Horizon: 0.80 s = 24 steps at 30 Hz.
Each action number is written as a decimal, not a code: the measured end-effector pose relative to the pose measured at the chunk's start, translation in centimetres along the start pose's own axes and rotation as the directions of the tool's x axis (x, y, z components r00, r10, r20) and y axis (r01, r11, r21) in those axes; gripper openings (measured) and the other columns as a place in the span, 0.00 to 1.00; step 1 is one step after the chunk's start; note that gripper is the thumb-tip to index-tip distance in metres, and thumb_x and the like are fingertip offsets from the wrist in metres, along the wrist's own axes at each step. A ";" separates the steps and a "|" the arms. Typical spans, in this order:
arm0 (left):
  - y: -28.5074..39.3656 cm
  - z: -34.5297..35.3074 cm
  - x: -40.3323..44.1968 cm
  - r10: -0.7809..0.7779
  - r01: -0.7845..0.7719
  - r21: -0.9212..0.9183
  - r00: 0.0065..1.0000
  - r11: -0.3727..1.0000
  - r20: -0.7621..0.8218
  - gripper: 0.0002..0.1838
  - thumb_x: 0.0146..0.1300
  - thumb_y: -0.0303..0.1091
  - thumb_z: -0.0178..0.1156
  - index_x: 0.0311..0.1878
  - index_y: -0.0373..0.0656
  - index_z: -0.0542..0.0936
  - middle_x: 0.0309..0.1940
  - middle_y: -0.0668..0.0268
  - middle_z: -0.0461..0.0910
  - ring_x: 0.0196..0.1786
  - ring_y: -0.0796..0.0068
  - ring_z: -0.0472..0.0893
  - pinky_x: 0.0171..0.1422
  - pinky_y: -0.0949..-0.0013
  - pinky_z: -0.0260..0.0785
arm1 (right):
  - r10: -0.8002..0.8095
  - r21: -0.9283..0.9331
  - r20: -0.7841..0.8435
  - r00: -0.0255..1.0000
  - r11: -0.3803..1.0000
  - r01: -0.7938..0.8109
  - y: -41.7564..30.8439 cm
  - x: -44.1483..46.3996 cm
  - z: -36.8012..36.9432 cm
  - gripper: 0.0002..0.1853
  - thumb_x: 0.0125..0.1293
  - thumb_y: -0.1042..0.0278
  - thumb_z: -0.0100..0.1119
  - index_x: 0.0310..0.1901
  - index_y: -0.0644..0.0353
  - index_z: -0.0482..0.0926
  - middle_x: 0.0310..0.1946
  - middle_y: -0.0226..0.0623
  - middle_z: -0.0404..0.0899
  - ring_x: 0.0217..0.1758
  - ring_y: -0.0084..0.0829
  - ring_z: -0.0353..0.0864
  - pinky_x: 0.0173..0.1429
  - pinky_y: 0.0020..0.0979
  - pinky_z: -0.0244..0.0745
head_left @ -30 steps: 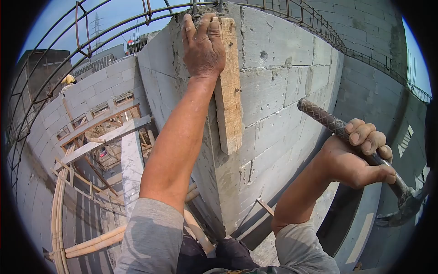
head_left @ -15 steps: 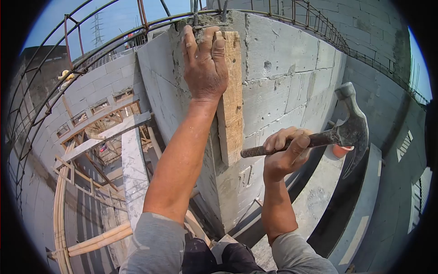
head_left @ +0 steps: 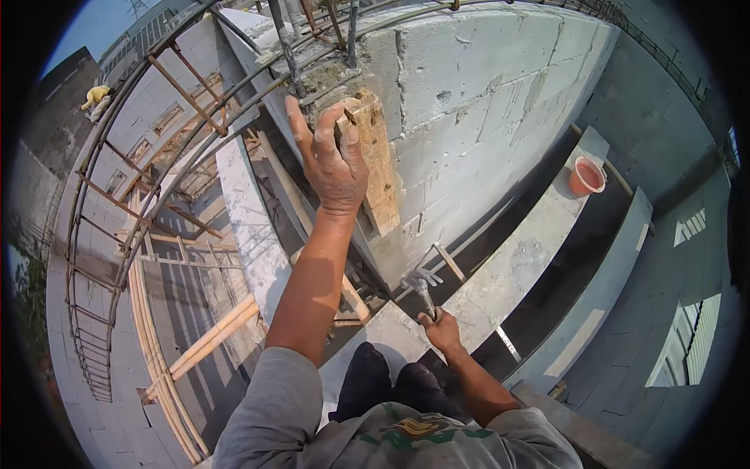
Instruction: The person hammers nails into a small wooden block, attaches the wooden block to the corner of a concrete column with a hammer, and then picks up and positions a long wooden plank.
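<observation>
My left hand (head_left: 334, 172) is raised at the wall's top corner, fingers spread and slightly bent beside the upper end of a wooden board (head_left: 379, 168). The board stands nearly upright against the corner of the light grey block wall (head_left: 476, 117). Its contact with my hand is partly hidden. Lower down, my right hand (head_left: 444, 330) is closed around the handle of a claw hammer (head_left: 424, 291). The hammer's head points up and away from me, apart from the board.
Steel reinforcing bars (head_left: 211, 129) curve across the left and over the wall top. A pale plank (head_left: 516, 270) runs at right with an orange bucket (head_left: 586, 177) on it. Bamboo poles (head_left: 215, 336) lie lower left, above a drop. Another person (head_left: 98, 98) is far left.
My right hand has lowered the hammer from beside the board to near my knees. The left hand's fingers have spread apart at the board's top. The view has tilted downward.
</observation>
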<state>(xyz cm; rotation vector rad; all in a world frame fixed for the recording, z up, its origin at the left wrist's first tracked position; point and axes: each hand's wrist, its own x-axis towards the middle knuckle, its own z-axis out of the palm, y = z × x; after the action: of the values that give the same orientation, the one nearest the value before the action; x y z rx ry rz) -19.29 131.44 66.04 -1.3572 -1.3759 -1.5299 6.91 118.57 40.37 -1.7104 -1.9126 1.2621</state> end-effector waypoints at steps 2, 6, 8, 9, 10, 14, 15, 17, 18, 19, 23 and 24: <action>0.6 -0.5 0.3 -0.004 0.002 0.043 0.999 0.999 0.038 0.15 0.70 0.41 0.54 0.57 0.50 0.73 0.70 0.43 0.56 0.73 0.43 0.56 0.74 0.46 0.48 | 0.203 -0.209 0.162 0.966 0.963 -0.168 3.5 -4.1 -1.1 0.24 0.59 0.47 0.61 0.38 0.66 0.80 0.33 0.56 0.82 0.41 0.54 0.82 0.47 0.47 0.74; 3.1 -2.5 1.3 -0.082 0.009 0.376 0.981 0.927 0.178 0.15 0.68 0.41 0.57 0.56 0.53 0.75 0.71 0.53 0.55 0.75 0.50 0.49 0.75 0.43 0.40 | 0.423 -0.436 0.311 0.851 0.859 -0.268 9.2 -12.3 -3.8 0.27 0.57 0.46 0.60 0.44 0.66 0.81 0.42 0.57 0.82 0.50 0.52 0.81 0.56 0.45 0.74; 3.8 -3.3 2.4 -0.004 -0.100 0.424 0.972 0.900 0.237 0.14 0.68 0.41 0.57 0.55 0.54 0.77 0.72 0.55 0.55 0.74 0.52 0.51 0.73 0.42 0.40 | 0.524 -0.534 0.388 0.758 0.798 -0.279 11.2 -14.8 -5.6 0.26 0.57 0.48 0.59 0.46 0.65 0.82 0.47 0.56 0.81 0.54 0.50 0.80 0.59 0.45 0.74; 4.1 -3.5 2.6 0.016 -0.140 0.447 0.963 0.883 0.270 0.16 0.66 0.41 0.59 0.56 0.55 0.77 0.71 0.57 0.56 0.72 0.53 0.53 0.72 0.43 0.41 | 0.569 -0.537 0.387 0.726 0.779 -0.324 11.6 -16.1 -6.8 0.27 0.57 0.47 0.57 0.47 0.64 0.82 0.49 0.56 0.80 0.55 0.50 0.79 0.60 0.44 0.73; 4.5 -3.6 2.7 0.034 -0.191 0.440 0.940 0.877 0.339 0.19 0.64 0.40 0.61 0.59 0.57 0.76 0.71 0.58 0.57 0.70 0.55 0.56 0.71 0.45 0.44 | 0.617 -0.564 0.362 0.698 0.742 -0.363 14.3 -17.5 -6.3 0.27 0.58 0.47 0.55 0.47 0.65 0.82 0.49 0.55 0.80 0.56 0.50 0.79 0.60 0.44 0.73; 2.8 -1.9 3.3 0.281 -0.374 0.148 0.858 0.915 0.430 0.22 0.63 0.43 0.61 0.60 0.50 0.76 0.57 0.63 0.71 0.60 0.61 0.66 0.64 0.53 0.53 | 0.760 -0.509 0.165 0.629 0.612 -0.606 18.2 -22.9 -6.3 0.23 0.59 0.52 0.53 0.43 0.65 0.84 0.40 0.50 0.84 0.46 0.43 0.85 0.51 0.40 0.78; 3.1 -1.2 3.3 0.295 -0.410 0.240 0.868 0.880 0.399 0.23 0.63 0.44 0.61 0.60 0.48 0.76 0.54 0.64 0.72 0.58 0.61 0.68 0.62 0.54 0.55 | 0.811 -0.442 0.146 0.567 0.566 -0.696 19.2 -23.9 -6.2 0.23 0.59 0.53 0.52 0.42 0.65 0.84 0.37 0.48 0.85 0.42 0.42 0.86 0.48 0.40 0.79; 3.1 -0.6 3.0 0.334 -0.448 0.354 0.880 0.821 0.338 0.23 0.62 0.45 0.62 0.58 0.46 0.76 0.50 0.65 0.74 0.53 0.61 0.70 0.59 0.56 0.56 | 0.874 -0.331 0.100 0.475 0.480 -0.813 20.1 -25.5 -5.7 0.21 0.59 0.54 0.52 0.39 0.66 0.84 0.32 0.46 0.85 0.35 0.41 0.87 0.43 0.39 0.81; 2.6 -0.1 2.9 0.357 -0.455 0.376 0.883 0.807 0.303 0.22 0.62 0.44 0.62 0.57 0.46 0.77 0.50 0.64 0.75 0.52 0.61 0.71 0.58 0.57 0.57 | 0.891 -0.286 0.067 0.448 0.448 -0.847 20.3 -25.7 -5.4 0.21 0.59 0.55 0.52 0.38 0.66 0.84 0.29 0.45 0.85 0.32 0.40 0.86 0.40 0.38 0.81; 2.2 0.3 3.1 0.354 -0.448 0.345 0.885 0.825 0.303 0.22 0.61 0.45 0.62 0.56 0.46 0.77 0.48 0.64 0.76 0.52 0.61 0.71 0.57 0.57 0.56 | 0.908 -0.239 0.036 0.418 0.414 -0.878 20.2 -25.9 -5.2 0.21 0.59 0.55 0.51 0.37 0.67 0.84 0.27 0.44 0.84 0.29 0.40 0.86 0.38 0.38 0.81; 0.9 0.4 3.0 0.285 -0.410 0.424 0.901 0.807 0.328 0.21 0.60 0.48 0.64 0.52 0.46 0.77 0.44 0.66 0.78 0.52 0.62 0.71 0.57 0.57 0.55 | 0.937 -0.098 0.039 0.346 0.349 -0.932 17.7 -23.4 -3.6 0.23 0.59 0.52 0.53 0.39 0.67 0.83 0.29 0.46 0.84 0.30 0.42 0.86 0.41 0.39 0.81; 0.7 0.8 3.0 0.332 -0.423 0.388 0.900 0.819 0.282 0.22 0.59 0.49 0.64 0.51 0.46 0.79 0.44 0.65 0.78 0.50 0.61 0.72 0.57 0.56 0.56 | 0.901 -0.115 -0.010 0.434 0.430 -0.896 16.3 -22.6 -3.4 0.24 0.60 0.51 0.53 0.40 0.68 0.83 0.31 0.49 0.84 0.34 0.44 0.86 0.44 0.40 0.80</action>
<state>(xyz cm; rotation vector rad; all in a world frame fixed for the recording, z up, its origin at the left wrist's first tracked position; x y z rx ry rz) -19.12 132.49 69.01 -1.4100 -1.3615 -0.7696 25.93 98.13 37.64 -2.9788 -0.9523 1.4943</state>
